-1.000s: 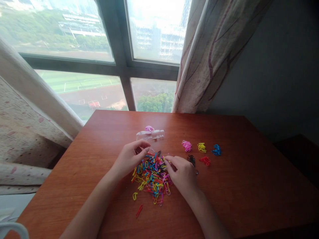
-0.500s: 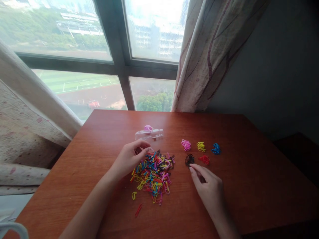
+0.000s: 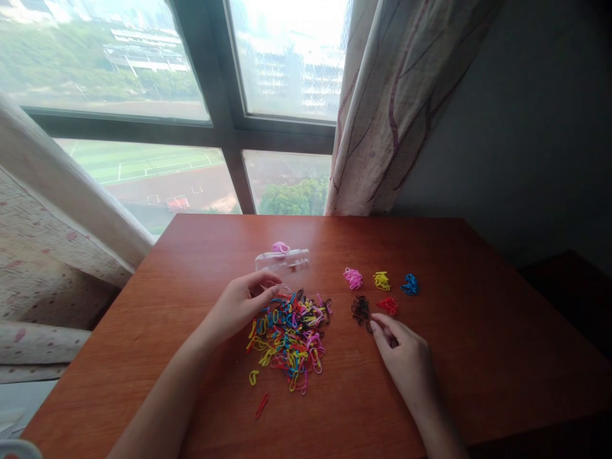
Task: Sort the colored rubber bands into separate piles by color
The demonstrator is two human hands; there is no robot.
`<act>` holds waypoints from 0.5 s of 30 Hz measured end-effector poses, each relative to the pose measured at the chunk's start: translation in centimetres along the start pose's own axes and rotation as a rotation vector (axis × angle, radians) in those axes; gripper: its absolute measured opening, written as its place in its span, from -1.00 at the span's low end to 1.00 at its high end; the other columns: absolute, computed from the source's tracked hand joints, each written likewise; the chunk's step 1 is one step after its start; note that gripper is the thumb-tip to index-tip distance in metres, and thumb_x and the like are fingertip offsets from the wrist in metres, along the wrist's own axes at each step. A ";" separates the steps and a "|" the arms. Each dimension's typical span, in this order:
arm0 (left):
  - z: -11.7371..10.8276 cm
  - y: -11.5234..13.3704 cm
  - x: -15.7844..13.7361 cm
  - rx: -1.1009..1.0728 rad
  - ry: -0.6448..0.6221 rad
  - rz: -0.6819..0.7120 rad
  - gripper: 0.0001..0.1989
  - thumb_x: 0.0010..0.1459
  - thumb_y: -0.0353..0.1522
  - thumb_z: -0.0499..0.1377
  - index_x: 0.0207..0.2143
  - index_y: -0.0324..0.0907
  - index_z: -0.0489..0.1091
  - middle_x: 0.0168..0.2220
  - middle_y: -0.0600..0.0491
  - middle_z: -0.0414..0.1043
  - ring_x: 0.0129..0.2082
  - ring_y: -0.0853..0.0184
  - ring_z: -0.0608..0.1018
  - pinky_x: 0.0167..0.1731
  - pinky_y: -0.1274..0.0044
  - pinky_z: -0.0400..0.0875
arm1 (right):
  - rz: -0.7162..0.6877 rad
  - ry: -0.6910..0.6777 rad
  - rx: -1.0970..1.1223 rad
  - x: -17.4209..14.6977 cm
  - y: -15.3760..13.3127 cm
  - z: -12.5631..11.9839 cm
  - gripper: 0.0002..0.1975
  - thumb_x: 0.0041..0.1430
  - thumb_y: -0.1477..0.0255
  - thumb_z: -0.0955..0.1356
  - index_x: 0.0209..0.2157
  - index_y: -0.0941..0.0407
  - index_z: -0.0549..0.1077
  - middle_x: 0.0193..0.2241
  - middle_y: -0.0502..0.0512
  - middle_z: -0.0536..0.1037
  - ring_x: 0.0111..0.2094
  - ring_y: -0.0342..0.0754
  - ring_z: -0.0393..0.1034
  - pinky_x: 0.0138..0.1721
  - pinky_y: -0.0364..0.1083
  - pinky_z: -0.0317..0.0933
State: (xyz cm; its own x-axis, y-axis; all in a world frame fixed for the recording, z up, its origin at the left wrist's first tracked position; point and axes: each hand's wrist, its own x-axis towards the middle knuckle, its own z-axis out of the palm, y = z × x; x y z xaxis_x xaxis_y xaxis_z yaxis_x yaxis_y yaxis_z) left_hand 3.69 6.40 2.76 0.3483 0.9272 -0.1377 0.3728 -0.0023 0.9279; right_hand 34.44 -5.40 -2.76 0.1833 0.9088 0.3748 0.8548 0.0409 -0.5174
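A mixed heap of small coloured rubber bands [image 3: 289, 341] lies on the table in front of me. My left hand [image 3: 246, 305] hovers at the heap's upper left edge, thumb and index finger slightly apart, with a pale band close to the fingertips. At the lower right edge of a small pile of black rubber bands [image 3: 360, 307], my right hand [image 3: 404, 350] has thumb and index finger pinched at a black rubber band [image 3: 369, 326]. Just above that hand sits a small pile of red bands [image 3: 388, 306].
Farther back are piles of pink bands [image 3: 353, 278], yellow bands [image 3: 382, 280] and blue bands [image 3: 410, 284]. A clear bottle [image 3: 282, 260] lies behind the heap, with a pink object [image 3: 280, 247] by it. A yellow band [image 3: 253, 377] and a red band [image 3: 261, 405] lie loose near me.
My right hand has drawn slightly right, away from the black pile's middle, uncovering a black band by the thumb. My left hand stays by the heap. The view has shifted slightly.
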 end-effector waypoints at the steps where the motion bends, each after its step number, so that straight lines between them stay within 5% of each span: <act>1: 0.0 0.0 0.0 0.004 -0.006 0.005 -0.68 0.17 -0.17 0.22 -0.18 -0.24 0.49 -0.28 -0.06 0.58 -0.32 0.23 0.59 -0.35 0.48 0.48 | -0.002 0.005 0.001 0.0 0.0 0.0 -0.66 0.34 0.24 0.26 -0.24 0.14 0.60 -0.45 0.12 0.62 -0.53 -0.05 0.47 -0.44 -0.12 0.33; 15: 0.2 0.0 0.0 0.095 -0.021 0.058 -0.71 0.19 -0.21 0.19 -0.17 -0.24 0.50 -0.28 -0.07 0.58 -0.28 0.20 0.59 -0.31 0.45 0.48 | -0.102 -0.014 0.169 -1.4 -2.1 0.7 -0.80 0.34 0.39 0.30 -0.26 0.10 0.57 -0.42 0.06 0.62 -0.46 -0.07 0.51 -0.40 -0.14 0.32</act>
State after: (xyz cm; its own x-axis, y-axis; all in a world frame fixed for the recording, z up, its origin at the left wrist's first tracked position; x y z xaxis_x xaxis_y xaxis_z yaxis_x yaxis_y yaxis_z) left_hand 3.90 6.33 2.64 0.3894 0.9163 -0.0931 0.4310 -0.0919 0.8977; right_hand 32.11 -6.52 -2.74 0.0928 0.9019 0.4218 0.7744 0.2010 -0.6000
